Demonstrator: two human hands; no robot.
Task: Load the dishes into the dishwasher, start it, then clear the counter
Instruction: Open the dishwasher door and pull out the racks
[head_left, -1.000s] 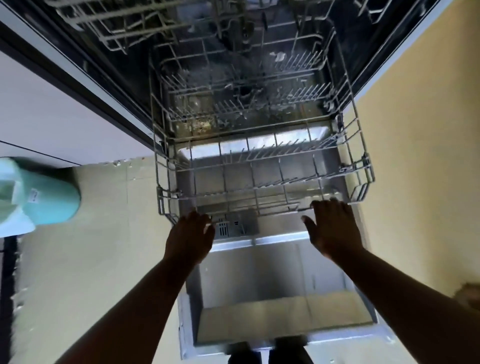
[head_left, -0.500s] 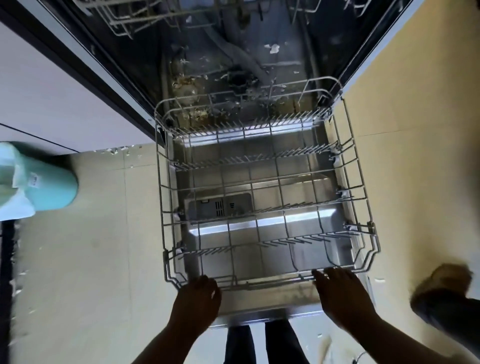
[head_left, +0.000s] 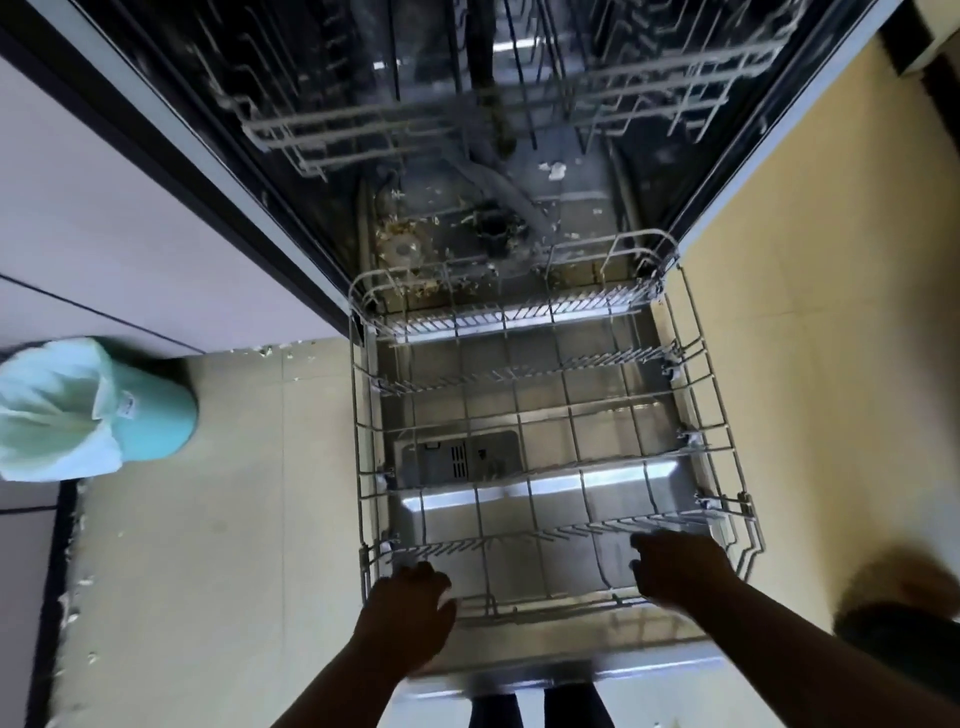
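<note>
While both hands, left hand (head_left: 405, 613) and right hand (head_left: 675, 571), grip its front rim, the lower rack (head_left: 545, 415) sits lengthwise on the open door (head_left: 571, 660), holding no dishes.

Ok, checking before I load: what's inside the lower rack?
Nothing: the lower rack holds no dishes, only bare tines. Both hands, left and right, cover parts of its front rail.

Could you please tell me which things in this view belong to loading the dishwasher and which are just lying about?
Belong to the job:
lower rack, pulled out, no dishes in it
open dishwasher door
upper rack
left hand and right hand at the rack's front edge

Just lying about:
teal bin
crumbs on the floor
</note>
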